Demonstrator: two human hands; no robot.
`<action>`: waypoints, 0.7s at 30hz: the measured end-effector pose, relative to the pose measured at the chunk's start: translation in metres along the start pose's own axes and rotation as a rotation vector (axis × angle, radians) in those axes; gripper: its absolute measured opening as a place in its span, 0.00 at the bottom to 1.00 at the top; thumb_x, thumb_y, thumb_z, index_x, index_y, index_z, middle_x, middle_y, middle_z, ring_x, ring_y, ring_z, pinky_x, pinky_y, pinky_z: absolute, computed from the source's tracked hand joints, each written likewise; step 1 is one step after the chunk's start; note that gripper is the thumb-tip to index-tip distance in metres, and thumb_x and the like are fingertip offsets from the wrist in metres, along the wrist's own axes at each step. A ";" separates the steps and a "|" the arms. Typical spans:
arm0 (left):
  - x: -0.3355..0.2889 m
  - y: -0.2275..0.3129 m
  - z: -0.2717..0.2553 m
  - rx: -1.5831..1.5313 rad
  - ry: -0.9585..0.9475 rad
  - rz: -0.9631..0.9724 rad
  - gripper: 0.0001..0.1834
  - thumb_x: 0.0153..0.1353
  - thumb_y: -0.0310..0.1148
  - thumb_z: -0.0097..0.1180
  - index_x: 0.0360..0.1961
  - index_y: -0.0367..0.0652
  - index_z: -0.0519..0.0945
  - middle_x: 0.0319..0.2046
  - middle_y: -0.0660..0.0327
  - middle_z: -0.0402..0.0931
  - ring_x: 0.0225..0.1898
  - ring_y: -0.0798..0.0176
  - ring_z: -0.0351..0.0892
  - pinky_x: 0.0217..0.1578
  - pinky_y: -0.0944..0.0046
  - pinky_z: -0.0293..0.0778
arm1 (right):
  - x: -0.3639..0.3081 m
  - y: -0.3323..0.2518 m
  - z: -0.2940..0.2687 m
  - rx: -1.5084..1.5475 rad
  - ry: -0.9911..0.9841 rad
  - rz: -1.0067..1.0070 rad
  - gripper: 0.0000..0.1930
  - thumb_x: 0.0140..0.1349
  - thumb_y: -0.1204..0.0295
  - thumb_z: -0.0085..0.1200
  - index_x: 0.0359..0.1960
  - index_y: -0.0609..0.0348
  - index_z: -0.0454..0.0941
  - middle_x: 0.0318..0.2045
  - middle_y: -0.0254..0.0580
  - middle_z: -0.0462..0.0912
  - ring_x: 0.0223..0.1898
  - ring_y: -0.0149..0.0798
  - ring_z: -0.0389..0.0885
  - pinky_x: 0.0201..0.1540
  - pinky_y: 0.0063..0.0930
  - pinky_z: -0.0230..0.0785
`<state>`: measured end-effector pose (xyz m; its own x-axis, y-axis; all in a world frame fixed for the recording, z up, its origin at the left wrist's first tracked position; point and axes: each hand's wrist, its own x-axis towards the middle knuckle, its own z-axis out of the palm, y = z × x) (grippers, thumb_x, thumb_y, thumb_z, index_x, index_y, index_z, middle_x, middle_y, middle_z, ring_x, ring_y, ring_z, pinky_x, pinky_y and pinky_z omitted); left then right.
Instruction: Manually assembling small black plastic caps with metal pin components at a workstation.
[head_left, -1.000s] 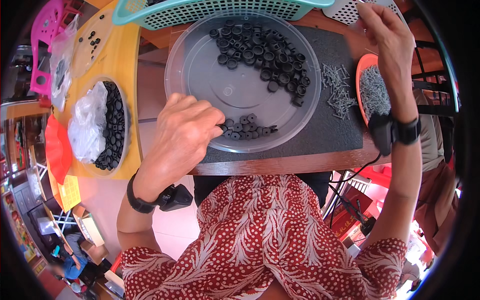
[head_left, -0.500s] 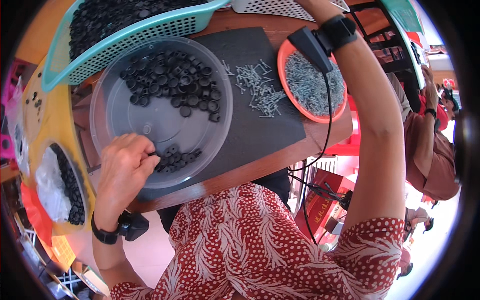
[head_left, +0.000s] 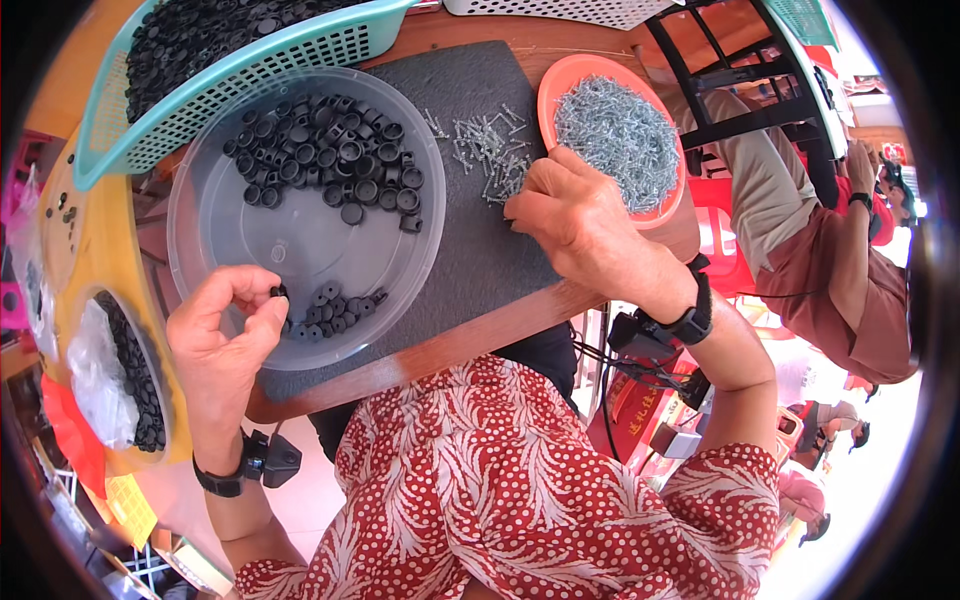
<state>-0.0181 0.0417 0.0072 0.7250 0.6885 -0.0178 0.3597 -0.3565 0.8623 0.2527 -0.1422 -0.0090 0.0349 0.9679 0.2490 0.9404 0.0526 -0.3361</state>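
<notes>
My left hand (head_left: 222, 325) is over the near left rim of a clear round plastic tub (head_left: 345, 262). Between its thumb and index finger it pinches a small black plastic part (head_left: 279, 291). Below and beside those fingertips lies a small group of black parts (head_left: 335, 310) in the tub, and a larger heap of round black caps (head_left: 345, 150) fills the far side. My right hand (head_left: 585, 225) is closed at the near edge of a loose pile of silver screws (head_left: 490, 150) on a dark mat. Its fingers hide whatever is between them.
An orange bowl of screws (head_left: 620, 140) stands just beyond my right hand. A teal basket (head_left: 260, 85) heaped with black parts is at the far left. Its neighbour is a white basket (head_left: 560, 10). A co-worker (head_left: 820, 270) sits on the right.
My right hand has come back from the far edge near the white basket to the loose screws. My left hand has turned, showing the black part in its pinch.
</notes>
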 end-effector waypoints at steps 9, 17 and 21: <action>-0.008 0.009 0.003 -0.572 0.025 -0.184 0.10 0.48 0.19 0.59 0.34 0.31 0.78 0.29 0.62 0.77 0.30 0.72 0.74 0.34 0.75 0.70 | 0.009 -0.006 0.002 -0.073 -0.043 -0.133 0.05 0.35 0.80 0.52 0.18 0.62 0.70 0.23 0.43 0.68 0.29 0.45 0.68 0.29 0.36 0.65; -0.008 0.012 0.008 -0.773 -0.004 -0.179 0.10 0.49 0.21 0.59 0.35 0.31 0.78 0.30 0.58 0.78 0.28 0.68 0.79 0.32 0.71 0.75 | 0.010 -0.006 0.005 -0.053 -0.044 -0.044 0.08 0.40 0.82 0.57 0.23 0.63 0.72 0.24 0.43 0.69 0.30 0.46 0.69 0.30 0.36 0.65; -0.008 0.007 0.019 -1.028 -0.077 -0.178 0.10 0.50 0.21 0.59 0.35 0.30 0.77 0.30 0.56 0.79 0.28 0.65 0.79 0.31 0.67 0.76 | 0.014 -0.022 -0.003 -0.025 0.102 -0.133 0.07 0.39 0.83 0.53 0.22 0.62 0.69 0.22 0.43 0.67 0.26 0.45 0.66 0.27 0.37 0.62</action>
<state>-0.0101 0.0216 0.0040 0.7593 0.6232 -0.1875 -0.1816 0.4796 0.8585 0.2336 -0.1307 0.0045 -0.0573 0.9229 0.3807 0.9470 0.1710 -0.2718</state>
